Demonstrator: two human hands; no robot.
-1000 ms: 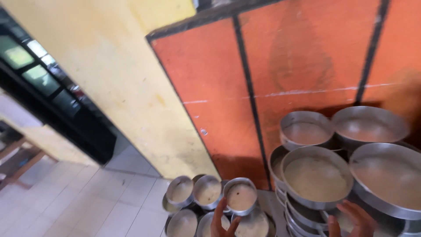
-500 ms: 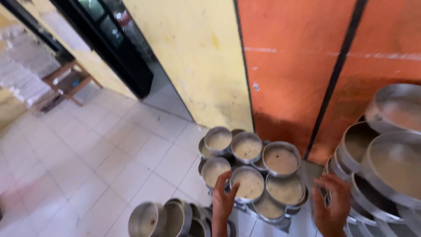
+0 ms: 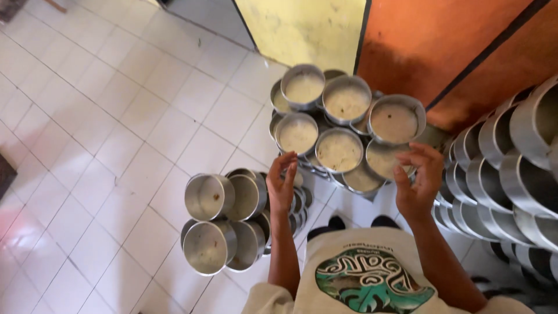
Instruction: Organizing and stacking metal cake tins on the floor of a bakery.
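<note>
The left hand (image 3: pixel 282 185) and right hand (image 3: pixel 419 177) are raised, fingers spread, holding nothing, just before a stack of round metal tins (image 3: pixel 340 152) filled with pale batter. Empty metal tins (image 3: pixel 224 224) lie on their sides on the white tiled floor (image 3: pixel 104 134) beside the left hand. More tilted tins (image 3: pixel 511 174) are stacked near the right hand, against the orange wall (image 3: pixel 442 40).

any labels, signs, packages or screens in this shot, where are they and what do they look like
No packages, signs or screens show; one printed graphic does.
Shirt graphic: on the person's pale shirt at the bottom edge, below the left hand and right hand; a rounded patch in teal, green and brown with white curling shapes, and a small line of dark print above it.
Round metal tins: stacked on the tiled floor; bare metal, no labels visible.
</note>
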